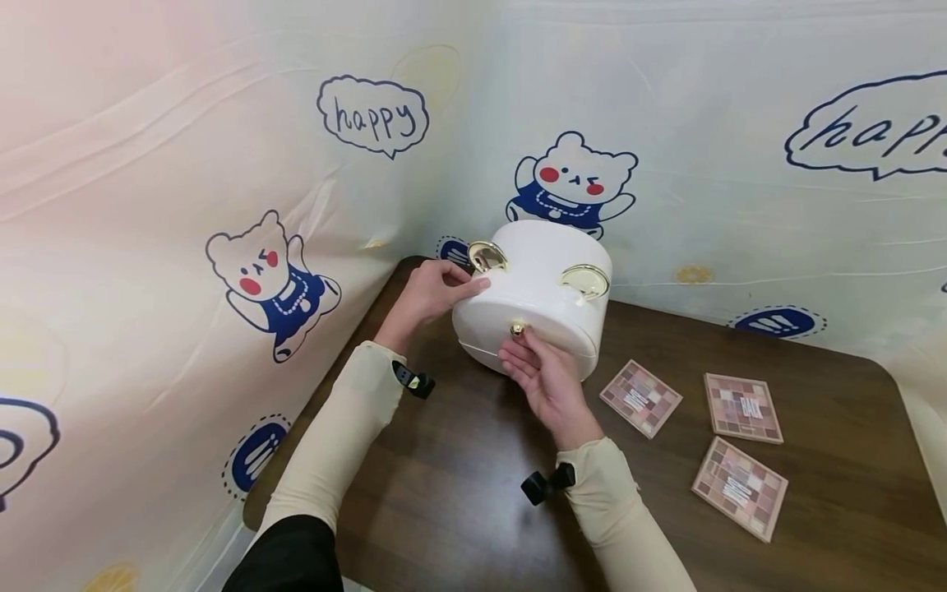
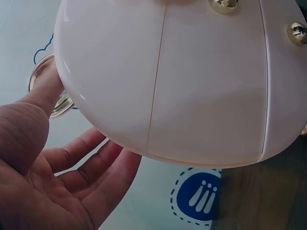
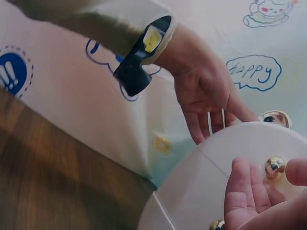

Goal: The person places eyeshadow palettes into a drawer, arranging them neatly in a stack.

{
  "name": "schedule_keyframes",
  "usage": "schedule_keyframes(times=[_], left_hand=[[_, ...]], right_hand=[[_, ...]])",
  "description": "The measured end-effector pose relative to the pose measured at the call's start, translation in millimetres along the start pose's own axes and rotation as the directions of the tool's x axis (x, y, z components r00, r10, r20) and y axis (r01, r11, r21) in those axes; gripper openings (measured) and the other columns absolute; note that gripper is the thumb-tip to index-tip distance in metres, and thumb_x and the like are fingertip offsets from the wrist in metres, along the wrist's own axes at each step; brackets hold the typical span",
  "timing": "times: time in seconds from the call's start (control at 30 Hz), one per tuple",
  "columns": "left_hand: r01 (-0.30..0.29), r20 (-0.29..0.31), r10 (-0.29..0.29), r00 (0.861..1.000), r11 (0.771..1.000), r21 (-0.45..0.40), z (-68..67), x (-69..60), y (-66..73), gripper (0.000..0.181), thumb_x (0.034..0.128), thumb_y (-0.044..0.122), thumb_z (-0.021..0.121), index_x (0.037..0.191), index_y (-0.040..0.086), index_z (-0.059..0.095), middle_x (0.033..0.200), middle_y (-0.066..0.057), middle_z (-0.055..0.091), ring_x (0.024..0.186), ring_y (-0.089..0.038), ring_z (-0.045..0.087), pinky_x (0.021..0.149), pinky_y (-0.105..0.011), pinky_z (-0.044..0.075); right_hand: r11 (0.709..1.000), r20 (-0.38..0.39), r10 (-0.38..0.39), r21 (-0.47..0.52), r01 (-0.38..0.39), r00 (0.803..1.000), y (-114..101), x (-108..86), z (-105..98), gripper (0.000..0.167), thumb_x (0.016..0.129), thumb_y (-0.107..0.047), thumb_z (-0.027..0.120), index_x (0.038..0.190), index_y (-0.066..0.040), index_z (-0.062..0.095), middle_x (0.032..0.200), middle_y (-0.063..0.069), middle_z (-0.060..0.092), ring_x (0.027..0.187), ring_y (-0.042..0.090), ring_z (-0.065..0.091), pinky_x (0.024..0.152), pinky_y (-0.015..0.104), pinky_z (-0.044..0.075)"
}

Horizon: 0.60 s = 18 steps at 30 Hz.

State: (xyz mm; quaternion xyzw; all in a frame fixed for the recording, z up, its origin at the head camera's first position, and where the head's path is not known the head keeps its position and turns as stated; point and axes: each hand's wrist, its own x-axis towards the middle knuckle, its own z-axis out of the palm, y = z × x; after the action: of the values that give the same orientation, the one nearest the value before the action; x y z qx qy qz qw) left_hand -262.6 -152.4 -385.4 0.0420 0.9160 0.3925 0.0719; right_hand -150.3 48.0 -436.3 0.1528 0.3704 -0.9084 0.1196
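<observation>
A glossy white storage box [image 1: 547,251] with gold ear-shaped parts [image 1: 586,280] stands at the back of the table. Seams divide its rounded front, which has several round gold knobs [image 2: 297,33]. My left hand [image 1: 431,296] rests against the box's left side, thumb near the left gold ear [image 1: 488,256], the other fingers fairly straight and spread along the edge [image 2: 103,167]. At the upper gold knob [image 3: 275,167], the thumb and forefinger of my right hand [image 1: 549,378] pinch it; the other fingers extend beside it. The box's back is hidden.
To the right of the box, three pink checkered palettes lie flat: one nearest the box [image 1: 640,399], one farther right [image 1: 743,408] and one closer to the front [image 1: 741,489]. Printed cloth [image 1: 666,107] hangs behind and left of the dark wooden table [image 1: 444,493].
</observation>
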Motion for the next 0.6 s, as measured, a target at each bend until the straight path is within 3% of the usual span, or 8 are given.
schedule_keyframes(times=[0.2, 0.6], left_hand=[[-0.003, 0.009, 0.003, 1.0, 1.0, 0.004, -0.8, 1.4, 0.0, 0.057, 0.0821, 0.06, 0.076, 0.108, 0.009, 0.073, 0.103, -0.007, 0.067, 0.092, -0.024, 0.062, 0.076, -0.038, 0.054], [0.005, 0.062, -0.008, 0.998, 0.999, 0.045, -6.1, 4.0, 3.5, 0.056, 0.082, 0.06, 0.076, 0.106, 0.01, 0.074, 0.101, -0.006, 0.069, 0.089, -0.025, 0.061, 0.075, -0.036, 0.052]], right_hand=[[0.999, -0.004, -0.004, 0.053, 0.004, 1.0, 2.1, 1.2, 6.2, 0.019, 0.103, -0.017, 0.06, 0.106, 0.002, 0.065, 0.087, 0.012, 0.074, 0.079, 0.021, 0.074, 0.074, 0.03, 0.058], [0.998, -0.026, 0.013, 0.067, -0.011, 1.0, 5.9, -2.0, 7.2, 0.019, 0.103, -0.017, 0.06, 0.105, 0.001, 0.066, 0.088, 0.012, 0.074, 0.079, 0.02, 0.073, 0.076, 0.031, 0.057]])
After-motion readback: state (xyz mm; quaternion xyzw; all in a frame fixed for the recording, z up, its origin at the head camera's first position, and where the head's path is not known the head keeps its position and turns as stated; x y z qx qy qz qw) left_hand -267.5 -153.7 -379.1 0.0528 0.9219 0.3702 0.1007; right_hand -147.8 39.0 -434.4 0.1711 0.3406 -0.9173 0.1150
